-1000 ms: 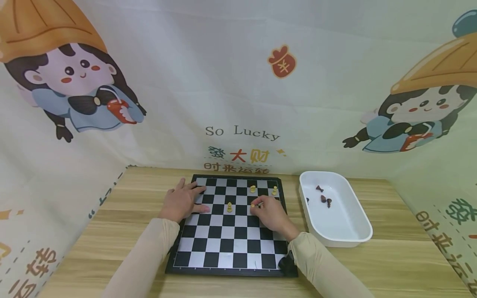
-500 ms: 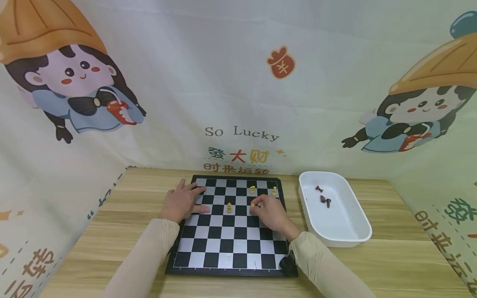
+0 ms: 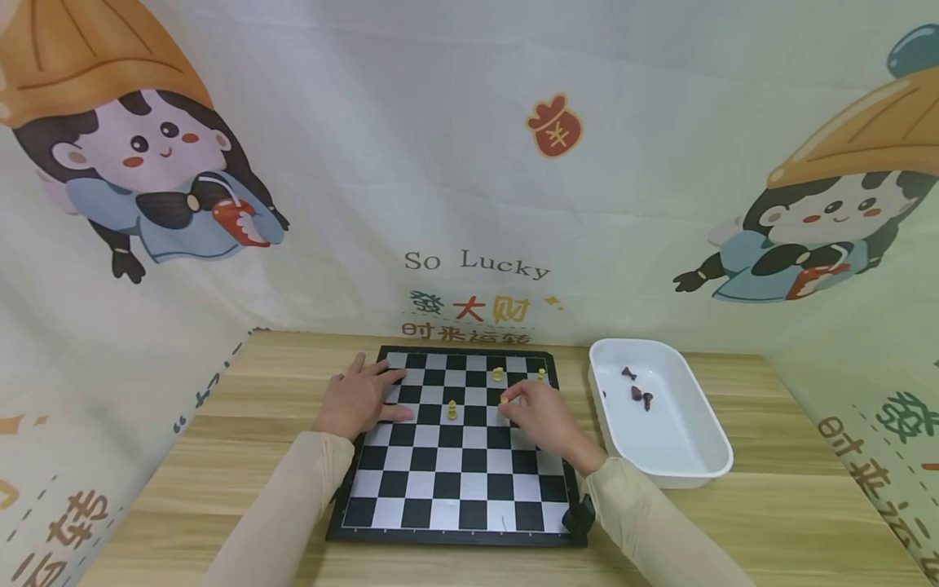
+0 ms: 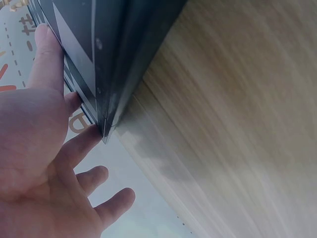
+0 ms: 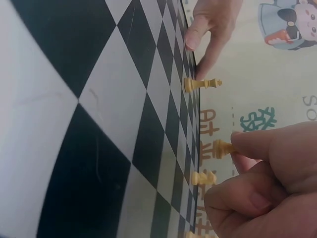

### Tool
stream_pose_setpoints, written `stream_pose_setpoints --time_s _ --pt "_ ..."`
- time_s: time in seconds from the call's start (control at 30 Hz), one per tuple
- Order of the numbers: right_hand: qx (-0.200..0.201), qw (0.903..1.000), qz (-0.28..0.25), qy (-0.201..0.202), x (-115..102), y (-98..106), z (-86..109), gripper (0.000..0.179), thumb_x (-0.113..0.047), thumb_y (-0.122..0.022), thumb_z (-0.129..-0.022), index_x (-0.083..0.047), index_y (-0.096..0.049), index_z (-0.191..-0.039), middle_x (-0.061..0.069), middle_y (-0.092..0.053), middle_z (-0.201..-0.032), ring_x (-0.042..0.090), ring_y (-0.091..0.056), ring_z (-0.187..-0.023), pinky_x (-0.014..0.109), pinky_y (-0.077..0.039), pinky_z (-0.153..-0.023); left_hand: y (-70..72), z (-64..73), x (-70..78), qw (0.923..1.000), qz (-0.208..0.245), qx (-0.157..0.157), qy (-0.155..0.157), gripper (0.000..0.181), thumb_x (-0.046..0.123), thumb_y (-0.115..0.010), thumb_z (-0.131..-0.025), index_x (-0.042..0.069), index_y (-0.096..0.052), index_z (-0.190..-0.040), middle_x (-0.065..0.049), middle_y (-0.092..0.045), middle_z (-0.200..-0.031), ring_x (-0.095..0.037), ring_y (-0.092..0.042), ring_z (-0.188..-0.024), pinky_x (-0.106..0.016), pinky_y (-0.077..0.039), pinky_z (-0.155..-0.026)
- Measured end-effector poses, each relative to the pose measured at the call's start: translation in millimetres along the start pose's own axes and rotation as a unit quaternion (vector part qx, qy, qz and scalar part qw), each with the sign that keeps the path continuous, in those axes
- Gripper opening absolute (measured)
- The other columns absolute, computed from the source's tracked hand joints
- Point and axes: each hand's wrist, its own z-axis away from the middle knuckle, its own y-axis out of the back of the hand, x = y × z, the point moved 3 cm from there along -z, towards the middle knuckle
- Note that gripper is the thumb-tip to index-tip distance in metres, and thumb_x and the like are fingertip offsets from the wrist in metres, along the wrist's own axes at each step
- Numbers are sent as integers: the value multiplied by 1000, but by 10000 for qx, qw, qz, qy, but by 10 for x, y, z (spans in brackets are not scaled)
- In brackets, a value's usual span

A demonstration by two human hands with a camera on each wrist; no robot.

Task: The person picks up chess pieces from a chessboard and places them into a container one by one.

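Note:
My right hand [image 3: 541,417] pinches a pale yellow chess piece [image 5: 223,148] between thumb and index finger. Its base shows a gap from the chessboard [image 5: 106,64] in the right wrist view; its upper part is hidden by the fingers. Spread over the board's far left edge lies my left hand [image 3: 354,399], thumb and fingertips touching it. A yellow king [image 3: 451,410] stands upright between the hands. Behind the right hand are a yellow knight [image 3: 498,374] and a small round-headed yellow piece [image 3: 541,375], whose lower part the hand covers.
To the right of the board a white plastic tray [image 3: 689,452] holds several dark brown chess pieces [image 3: 637,394]. Both stand on a wood-grain table [image 3: 792,489]. A printed cloth [image 3: 469,187] hangs behind and along the sides.
My right hand has shifted slightly right with the yellow piece, which has come away from its square. The left hand stays where it was.

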Motion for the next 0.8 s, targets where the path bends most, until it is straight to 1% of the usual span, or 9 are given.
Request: stream_pose_setpoints --time_s 0.1,0.23,0.3,0.47,0.6,0.8 --pt "-3 10000 69 52 -1 58 18 14 -17 -71 -95 -5 -71 -102 -1 -53 -64 12 -44 -53 25 -35 -48 -5 0 4 10000 -1 17 -37 82 69 -62 -86 22 -50 -152 -13 -42 -162 -47 -25 -154 -69 -40 -113" --pt "112 9994 274 170 -15 151 24 16 -19 -71 -94 -5 -72 -102 0 -52 -64 12 -44 -55 24 -35 -50 -8 -7 1 10000 -6 52 -64 81 68 -62 -86 22 -50 -152 -14 -42 -162 -48 -26 -154 -69 -40 -112" --pt "128 9991 354 168 -19 203 24 17 -20 -71 -95 -6 -72 -102 -1 -52 -65 12 -45 -56 24 -35 -51 -5 -12 -1 10000 -16 69 -59 81 68 -62 -86 22 -50 -152 -14 -42 -162 -48 -26 -154 -69 -41 -112" --pt "-15 9996 293 -32 -36 333 38 21 -24 -69 -97 -6 -70 -109 -2 -49 -65 11 -42 -54 24 -34 -49 5 -6 -2 10000 -8 62 -28 81 68 -63 -86 22 -50 -152 -14 -42 -162 -48 -26 -154 -70 -40 -112" --pt "-29 9998 196 -82 -53 446 46 24 -24 -68 -97 -5 -69 -111 -2 -49 -66 12 -41 -54 24 -34 -50 13 0 3 10000 -6 49 -26 81 67 -63 -86 22 -50 -152 -14 -42 -162 -48 -26 -154 -70 -40 -112" --pt "58 9994 322 90 -87 597 62 25 -26 -67 -98 -4 -72 -110 -3 -45 -62 12 -39 -53 25 -33 -50 16 3 10 10000 6 2 -27 81 67 -63 -87 22 -50 -152 -14 -42 -162 -48 -25 -154 -70 -39 -112"
